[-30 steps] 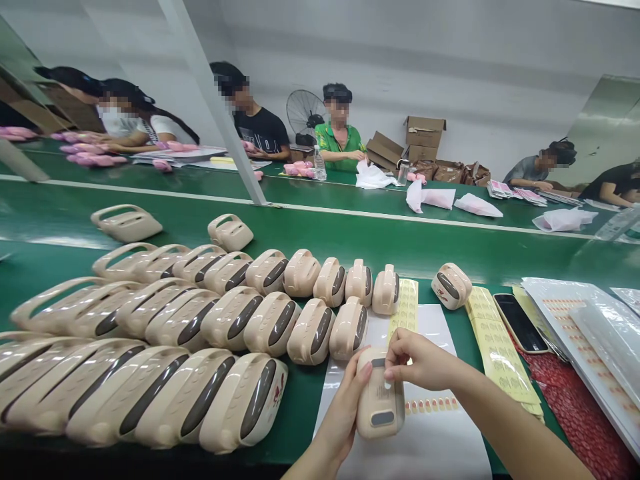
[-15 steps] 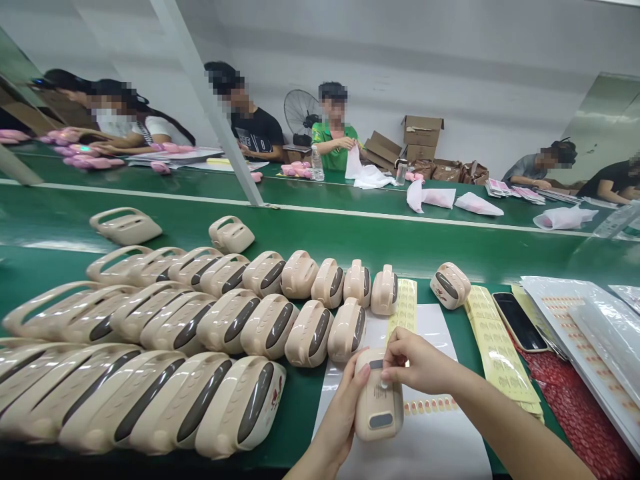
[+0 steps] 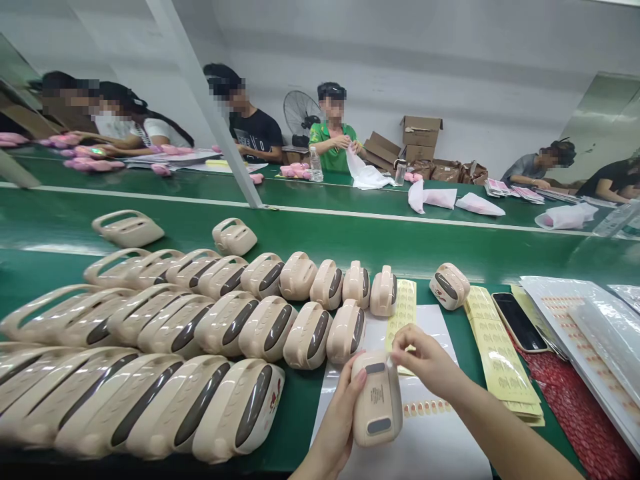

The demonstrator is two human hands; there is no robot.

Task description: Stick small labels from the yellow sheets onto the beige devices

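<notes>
My left hand (image 3: 340, 417) is closed around a beige plastic device (image 3: 376, 420), its thumb on the near side. The underside of that device faces me, with small printed text between two grey oval pads. Just off its upper right edge, my right hand (image 3: 420, 357) pinches a tiny whitish piece at the fingertips, too small to name. Beneath both hands lies a white sheet (image 3: 425, 440) with a row of small orange oval stickers (image 3: 427, 407). A strip of yellow printed labels (image 3: 403, 307) rests on its far part.
Rows of similar beige devices with handles (image 3: 240, 407) fill the left side. On the right are more yellow label sheets (image 3: 500, 360), a phone (image 3: 520, 321), red bubble wrap (image 3: 575, 413) and sticker sheets (image 3: 570, 300). Several people sit at work across the green bench (image 3: 320, 230).
My right hand has moved from the middle of the device's underside to beyond its upper right edge, uncovering the printed text. My left hand keeps its hold.
</notes>
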